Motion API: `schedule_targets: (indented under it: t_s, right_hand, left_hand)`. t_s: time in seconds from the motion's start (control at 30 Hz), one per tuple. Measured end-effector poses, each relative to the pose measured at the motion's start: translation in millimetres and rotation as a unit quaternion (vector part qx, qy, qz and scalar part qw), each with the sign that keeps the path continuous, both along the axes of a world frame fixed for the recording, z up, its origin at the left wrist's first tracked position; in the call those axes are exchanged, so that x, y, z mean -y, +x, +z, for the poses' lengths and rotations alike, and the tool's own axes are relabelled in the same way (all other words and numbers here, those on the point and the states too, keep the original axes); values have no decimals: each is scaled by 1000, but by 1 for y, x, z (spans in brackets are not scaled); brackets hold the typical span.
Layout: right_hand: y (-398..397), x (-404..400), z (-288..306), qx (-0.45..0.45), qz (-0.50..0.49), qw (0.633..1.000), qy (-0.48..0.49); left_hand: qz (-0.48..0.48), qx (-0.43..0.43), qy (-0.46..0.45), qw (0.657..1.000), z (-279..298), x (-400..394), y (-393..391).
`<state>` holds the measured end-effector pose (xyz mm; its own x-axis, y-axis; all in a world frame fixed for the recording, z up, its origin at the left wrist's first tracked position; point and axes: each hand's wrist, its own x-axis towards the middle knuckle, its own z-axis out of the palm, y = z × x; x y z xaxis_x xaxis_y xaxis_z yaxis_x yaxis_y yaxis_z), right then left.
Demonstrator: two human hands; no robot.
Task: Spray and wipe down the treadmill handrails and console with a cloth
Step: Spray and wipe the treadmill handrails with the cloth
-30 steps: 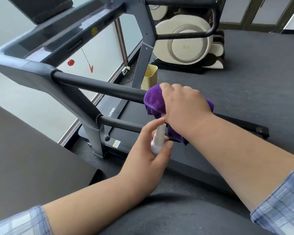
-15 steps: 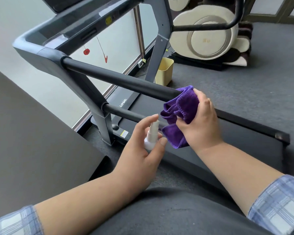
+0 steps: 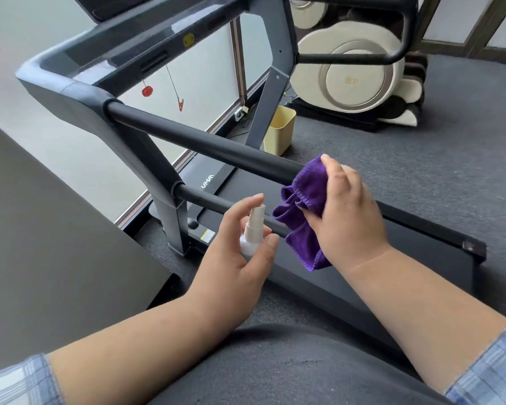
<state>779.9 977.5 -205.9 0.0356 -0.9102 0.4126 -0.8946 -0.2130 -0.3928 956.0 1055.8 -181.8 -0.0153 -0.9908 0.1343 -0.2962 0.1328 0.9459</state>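
My right hand (image 3: 349, 217) bunches the purple cloth (image 3: 304, 206) at the upper handrail's (image 3: 202, 141) near end, my left hand (image 3: 237, 252) grips the white spray bottle (image 3: 253, 229), forefinger over its nozzle, beside the lower rail (image 3: 208, 201)

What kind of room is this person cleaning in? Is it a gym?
Probably a small gym or a home exercise room. A treadmill with long black handrails fills the view, a cream massage chair stands behind it, and grey carpet covers the floor beside a large frosted window.
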Motion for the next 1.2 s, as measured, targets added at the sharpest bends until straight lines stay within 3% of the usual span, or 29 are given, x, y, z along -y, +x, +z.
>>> schedule_targets:
  t_s: [0.27,0.37,0.73,1.2]
  right_hand:
    - [49,29,54,-239,-13,970,48]
    - [82,44,61,-290,-20,956,46]
    - [192,98,62,-326,-25,944,44]
    - [343,163,64,-303,-22,952,35]
  left_hand:
    - [-16,-14,-3,1000,3,19,33]
    - [-13,-10,7,1000,2,25,53]
    - [21,-25,25,999,0,45,147]
    - [9,-32,55,998,-21,69,255]
